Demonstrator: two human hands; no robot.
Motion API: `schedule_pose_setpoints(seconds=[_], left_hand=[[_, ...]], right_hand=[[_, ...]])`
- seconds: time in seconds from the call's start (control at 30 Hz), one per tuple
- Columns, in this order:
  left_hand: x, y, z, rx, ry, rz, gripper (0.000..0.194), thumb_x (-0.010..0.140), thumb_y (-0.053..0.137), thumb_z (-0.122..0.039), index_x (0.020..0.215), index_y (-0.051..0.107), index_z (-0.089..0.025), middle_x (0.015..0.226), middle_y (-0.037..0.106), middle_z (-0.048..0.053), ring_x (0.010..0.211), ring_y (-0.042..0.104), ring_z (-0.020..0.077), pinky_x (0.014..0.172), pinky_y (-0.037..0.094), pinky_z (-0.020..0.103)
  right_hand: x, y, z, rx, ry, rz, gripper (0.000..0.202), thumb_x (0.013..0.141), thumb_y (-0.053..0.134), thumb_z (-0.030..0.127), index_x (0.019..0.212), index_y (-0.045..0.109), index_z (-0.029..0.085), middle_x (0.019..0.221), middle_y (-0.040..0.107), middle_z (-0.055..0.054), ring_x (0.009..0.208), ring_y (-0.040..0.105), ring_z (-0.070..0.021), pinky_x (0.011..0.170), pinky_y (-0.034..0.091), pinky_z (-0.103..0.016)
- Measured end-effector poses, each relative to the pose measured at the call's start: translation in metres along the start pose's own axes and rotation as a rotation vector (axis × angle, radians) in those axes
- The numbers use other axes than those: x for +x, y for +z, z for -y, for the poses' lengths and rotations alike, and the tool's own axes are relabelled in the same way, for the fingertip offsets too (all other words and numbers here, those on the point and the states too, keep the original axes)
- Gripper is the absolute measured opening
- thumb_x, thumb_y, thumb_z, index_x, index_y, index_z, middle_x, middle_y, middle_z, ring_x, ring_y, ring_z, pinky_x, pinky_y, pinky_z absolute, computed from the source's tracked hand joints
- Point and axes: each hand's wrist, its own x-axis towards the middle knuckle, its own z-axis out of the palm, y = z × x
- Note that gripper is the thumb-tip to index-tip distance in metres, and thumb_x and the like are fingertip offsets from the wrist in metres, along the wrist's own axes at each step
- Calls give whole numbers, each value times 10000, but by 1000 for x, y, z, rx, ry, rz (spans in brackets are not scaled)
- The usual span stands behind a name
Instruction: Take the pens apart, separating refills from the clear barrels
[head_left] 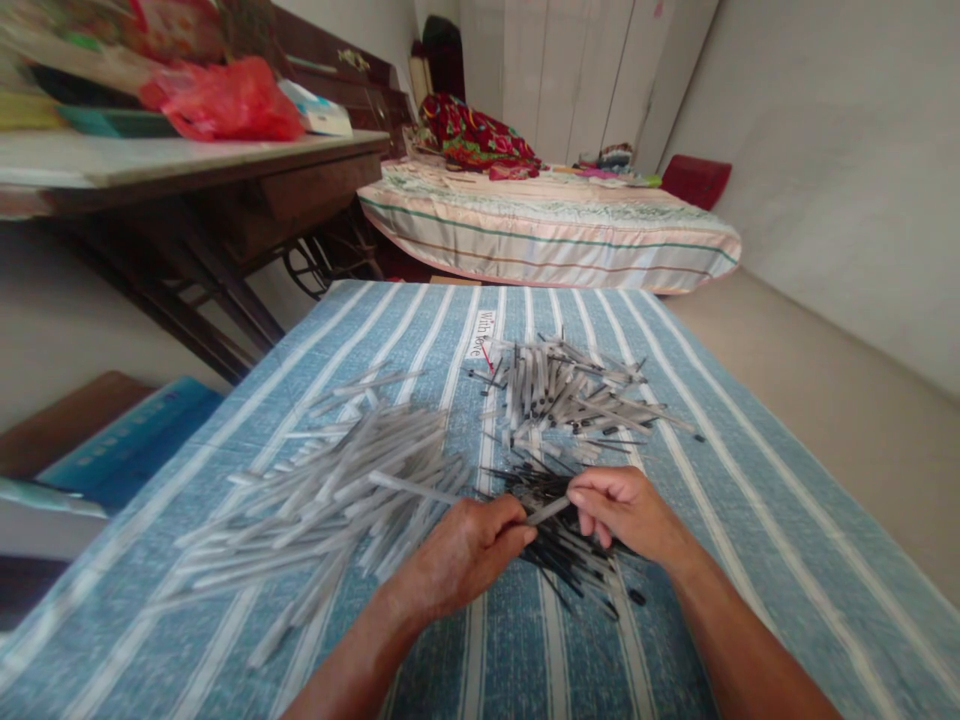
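Both my hands are over the front middle of the cloth. My left hand [476,550] pinches one end of a translucent grey plastic tube [551,510]. My right hand [619,508] grips the other end between thumb and fingers. A pale tube [412,488] runs behind my left knuckles; whether that hand holds it too, I cannot tell. Under my hands lies a heap of thin black sticks [577,570], some with black caps. Left of them spreads a big pile of grey tubes [360,490]. Farther back is a pile of tubes with black ends [555,390].
A blue and white striped cloth [292,385] covers the table, with a "With love" label [482,333] near the back. Left stands a sewing-machine table [225,165] bearing a red plastic bag [232,100]. A bed [555,235] is beyond; a blue box [135,440] sits low left.
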Motion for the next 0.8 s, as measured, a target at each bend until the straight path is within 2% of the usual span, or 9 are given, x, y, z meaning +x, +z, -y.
schedule_pose_setpoints(seconds=[0.13, 0.23, 0.43, 0.5, 0.57, 0.63, 0.67, 0.73, 0.8], left_hand=[[0, 0, 0, -6, -4, 5, 247, 855, 391, -329, 736, 536, -168, 573, 492, -37, 533, 448, 93, 498, 286, 191], [-1, -8, 3, -5, -3, 14, 240, 838, 414, -325, 712, 539, -164, 580, 462, -45, 536, 436, 86, 498, 278, 188], [-10, -45, 23, 99, -128, -44, 265, 791, 438, -353, 629, 521, -160, 562, 437, -44, 542, 435, 99, 508, 283, 200], [-14, -56, 30, 151, -181, -89, 280, 785, 427, -379, 635, 527, -165, 565, 460, -38, 549, 453, 110, 520, 293, 208], [-17, -63, 35, 219, -241, -140, 289, 781, 410, -394, 646, 534, -169, 560, 485, -31, 551, 469, 122, 530, 302, 217], [-18, -67, 37, 315, -312, -192, 286, 783, 393, -387, 651, 529, -173, 558, 507, -17, 557, 485, 137, 535, 305, 227], [-18, -67, 38, 362, -343, -211, 280, 786, 386, -380, 659, 528, -174, 563, 518, -9, 560, 494, 144, 538, 305, 232], [-18, -68, 38, 434, -378, -225, 265, 793, 375, -363, 683, 528, -177, 585, 542, 10, 573, 513, 158, 545, 308, 241], [-17, -67, 37, 468, -384, -221, 252, 800, 368, -351, 703, 527, -182, 612, 562, 23, 592, 533, 168, 556, 314, 245]], right_hand=[[0, 1, 2, 7, 0, 1, 236, 835, 478, 323, 682, 533, 153, 516, 574, 30, 346, 440, -47, 366, 318, -146], [0, -8, 0, 22, 14, -45, 225, 827, 488, 335, 701, 530, 154, 517, 580, 32, 347, 438, -48, 371, 320, -147], [2, -38, -16, 84, 75, -283, 220, 785, 525, 348, 680, 531, 155, 481, 576, 35, 312, 404, -45, 349, 266, -150], [2, -43, -21, 76, 118, -308, 226, 770, 528, 362, 671, 530, 159, 466, 573, 36, 294, 384, -48, 334, 245, -154], [3, -44, -24, 3, 149, -258, 240, 769, 515, 376, 660, 541, 163, 448, 563, 37, 284, 369, -55, 329, 248, -162], [4, -44, -27, -191, 142, -273, 296, 777, 495, 395, 595, 548, 167, 415, 536, 37, 291, 368, -65, 342, 279, -175], [5, -44, -28, -309, 130, -329, 329, 781, 486, 403, 558, 549, 169, 405, 524, 34, 309, 385, -74, 363, 305, -183], [7, -47, -33, -508, 106, -521, 341, 790, 469, 403, 567, 582, 172, 442, 539, 14, 398, 456, -107, 439, 361, -207], [10, -51, -39, -601, 114, -704, 287, 800, 449, 367, 731, 641, 165, 594, 605, -31, 555, 531, -162, 536, 392, -250]])
